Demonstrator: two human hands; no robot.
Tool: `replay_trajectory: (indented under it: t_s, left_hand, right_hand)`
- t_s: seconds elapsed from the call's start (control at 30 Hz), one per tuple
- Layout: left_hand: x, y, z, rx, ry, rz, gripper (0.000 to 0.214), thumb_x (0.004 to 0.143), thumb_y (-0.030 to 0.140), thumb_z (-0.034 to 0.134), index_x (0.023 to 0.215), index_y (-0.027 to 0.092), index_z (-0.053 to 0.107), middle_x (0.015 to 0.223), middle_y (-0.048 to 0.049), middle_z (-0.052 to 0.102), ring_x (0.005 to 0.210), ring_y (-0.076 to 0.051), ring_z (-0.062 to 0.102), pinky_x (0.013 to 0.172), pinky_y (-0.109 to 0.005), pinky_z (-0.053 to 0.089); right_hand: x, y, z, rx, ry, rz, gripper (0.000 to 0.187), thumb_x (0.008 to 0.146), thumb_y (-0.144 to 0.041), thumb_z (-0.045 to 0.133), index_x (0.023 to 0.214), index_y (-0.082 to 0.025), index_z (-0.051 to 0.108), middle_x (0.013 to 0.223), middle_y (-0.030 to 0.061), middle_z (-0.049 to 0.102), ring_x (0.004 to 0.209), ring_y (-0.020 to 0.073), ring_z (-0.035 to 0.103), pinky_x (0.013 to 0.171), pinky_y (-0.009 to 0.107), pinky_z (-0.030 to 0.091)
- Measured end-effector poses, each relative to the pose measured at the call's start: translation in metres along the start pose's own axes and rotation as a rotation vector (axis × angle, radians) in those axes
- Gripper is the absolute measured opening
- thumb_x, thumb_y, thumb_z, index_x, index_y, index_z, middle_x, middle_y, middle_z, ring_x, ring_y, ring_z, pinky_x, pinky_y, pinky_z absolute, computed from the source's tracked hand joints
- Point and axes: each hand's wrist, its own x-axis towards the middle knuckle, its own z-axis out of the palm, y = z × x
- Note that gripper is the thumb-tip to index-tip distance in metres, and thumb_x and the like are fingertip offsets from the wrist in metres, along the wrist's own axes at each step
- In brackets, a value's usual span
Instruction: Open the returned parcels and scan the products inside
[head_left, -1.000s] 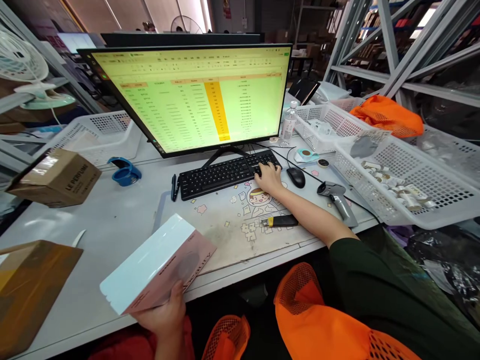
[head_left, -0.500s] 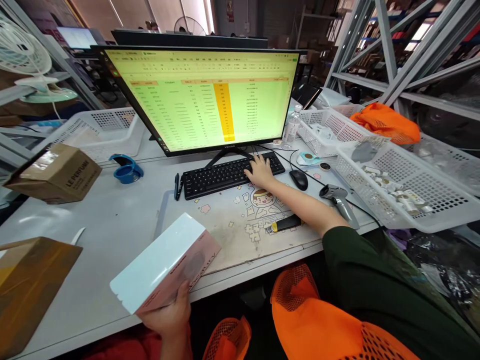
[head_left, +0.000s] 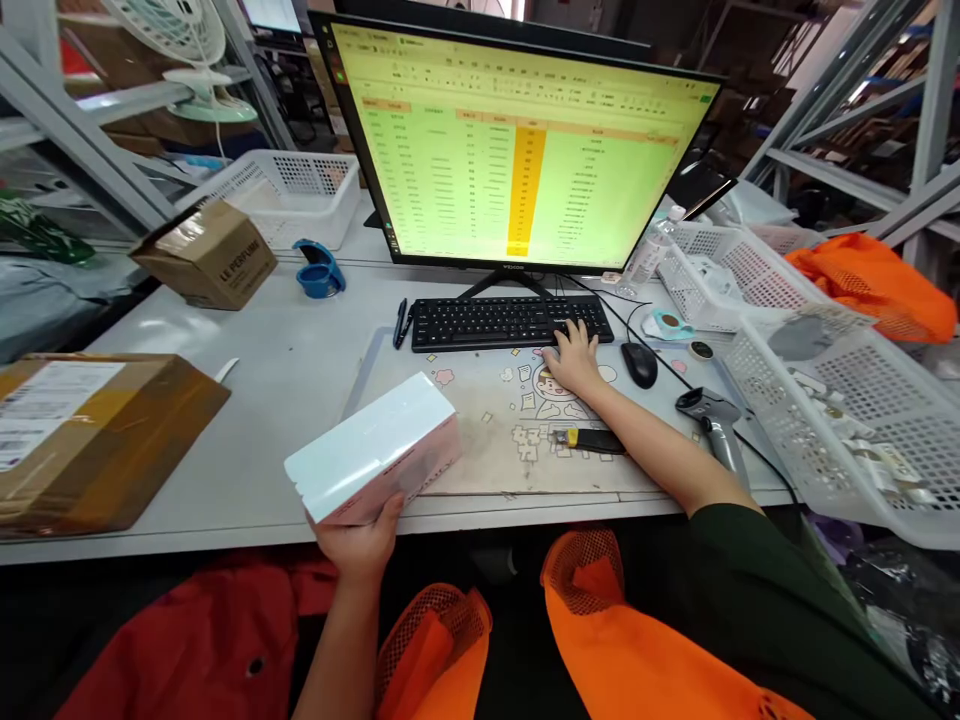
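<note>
My left hand [head_left: 364, 540] grips the lower end of a white and pink cardboard box [head_left: 375, 440], tilted above the front of the desk mat. The thumb shows on the pink side; the other fingers are hidden beneath. Fingers spread, my right hand [head_left: 576, 360] rests at the lower right of the black keyboard [head_left: 480, 325]. Just right of it lies a black mouse [head_left: 640, 364]. A yellow and black utility knife [head_left: 592, 440] lies on the mat [head_left: 480, 460] below my right forearm. The monitor [head_left: 517, 150] behind the keyboard displays a spreadsheet.
A barcode scanner [head_left: 716, 425] and a white basket of small items [head_left: 825, 440] stand to the right. On the left are a taped carton [head_left: 150, 440], a smaller brown box [head_left: 217, 265] and a blue tape holder [head_left: 321, 272]. A water bottle [head_left: 652, 250] stands beside the monitor.
The camera view has tilted down and swung left, so the desk items appear higher and further right. My left hand still holds the box; my right hand has stayed at the keyboard.
</note>
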Motion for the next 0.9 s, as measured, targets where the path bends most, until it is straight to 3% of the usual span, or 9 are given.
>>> replay_trajectory:
  t_s: [0.17, 0.37, 0.53, 0.63, 0.7, 0.8, 0.83, 0.9]
  left_hand:
    - [0.002, 0.002, 0.001, -0.023, -0.027, -0.028, 0.104, 0.061, 0.077, 0.088, 0.134, 0.01, 0.056, 0.132, -0.0224, 0.067, 0.132, -0.038, 0.065, 0.12, -0.058, 0.049]
    - [0.002, 0.004, 0.001, -0.07, -0.048, -0.061, 0.106, 0.061, 0.074, 0.089, 0.136, 0.009, 0.054, 0.138, -0.0263, 0.063, 0.137, -0.042, 0.062, 0.122, -0.063, 0.045]
    - [0.0, 0.001, 0.001, -0.034, -0.019, -0.081, 0.108, 0.058, 0.076, 0.09, 0.137, 0.011, 0.053, 0.137, -0.024, 0.063, 0.136, -0.039, 0.062, 0.122, -0.058, 0.046]
    - [0.002, 0.002, -0.002, -0.049, -0.02, -0.091, 0.111, 0.055, 0.075, 0.091, 0.137, 0.012, 0.053, 0.136, -0.0229, 0.064, 0.134, -0.038, 0.064, 0.122, -0.056, 0.046]
    - [0.007, 0.005, -0.006, -0.062, -0.148, -0.128, 0.103, 0.055, 0.072, 0.093, 0.132, 0.012, 0.057, 0.13, -0.0211, 0.068, 0.13, -0.038, 0.066, 0.122, -0.057, 0.046]
    - [0.017, 0.015, -0.012, -0.046, -0.457, -0.237, 0.088, 0.058, 0.062, 0.096, 0.124, 0.012, 0.065, 0.121, -0.0194, 0.073, 0.123, -0.039, 0.07, 0.12, -0.06, 0.048]
    - [0.02, 0.02, -0.014, -0.051, -0.495, -0.263, 0.09, 0.057, 0.058, 0.097, 0.127, 0.012, 0.065, 0.125, -0.0202, 0.072, 0.124, -0.039, 0.069, 0.119, -0.061, 0.049]
    - [0.022, 0.029, -0.017, -0.112, -0.43, -0.287, 0.102, 0.056, 0.053, 0.099, 0.141, 0.013, 0.059, 0.136, -0.0215, 0.068, 0.129, -0.039, 0.067, 0.118, -0.059, 0.05]
  right_hand:
    - [-0.001, 0.004, 0.003, 0.011, 0.033, -0.004, 0.063, 0.106, -0.044, 0.045, 0.155, -0.008, 0.056, 0.176, 0.0235, 0.026, 0.165, 0.0442, 0.012, 0.128, 0.077, 0.015]
    - [-0.003, 0.005, 0.008, 0.021, 0.069, -0.025, 0.065, 0.105, -0.042, 0.044, 0.157, -0.003, 0.051, 0.158, 0.0282, 0.05, 0.159, 0.0437, 0.027, 0.128, 0.077, 0.014]
    - [-0.003, 0.004, 0.005, 0.026, 0.063, -0.037, 0.062, 0.104, -0.043, 0.048, 0.153, -0.005, 0.057, 0.176, 0.0259, 0.024, 0.164, 0.0459, 0.011, 0.125, 0.081, 0.011]
    - [-0.003, 0.004, 0.004, 0.019, 0.037, -0.034, 0.063, 0.104, -0.043, 0.046, 0.155, -0.007, 0.055, 0.178, 0.0242, 0.019, 0.165, 0.0454, 0.01, 0.125, 0.082, 0.01]
    - [-0.003, 0.004, 0.004, 0.001, 0.034, -0.032, 0.063, 0.104, -0.043, 0.045, 0.156, -0.007, 0.054, 0.179, 0.0236, 0.018, 0.165, 0.0448, 0.009, 0.125, 0.082, 0.01]
    - [-0.001, 0.005, 0.005, -0.017, 0.037, -0.037, 0.064, 0.103, -0.042, 0.042, 0.154, -0.006, 0.055, 0.178, 0.0246, 0.019, 0.165, 0.0451, 0.01, 0.124, 0.083, 0.01]
    - [-0.001, 0.005, 0.005, -0.014, 0.037, -0.042, 0.065, 0.103, -0.042, 0.042, 0.154, -0.005, 0.054, 0.177, 0.0256, 0.021, 0.164, 0.0454, 0.012, 0.124, 0.083, 0.01]
    - [-0.001, 0.007, 0.006, 0.007, 0.05, -0.052, 0.069, 0.102, -0.042, 0.04, 0.158, -0.002, 0.049, 0.175, 0.0276, 0.025, 0.164, 0.0451, 0.015, 0.124, 0.083, 0.011]
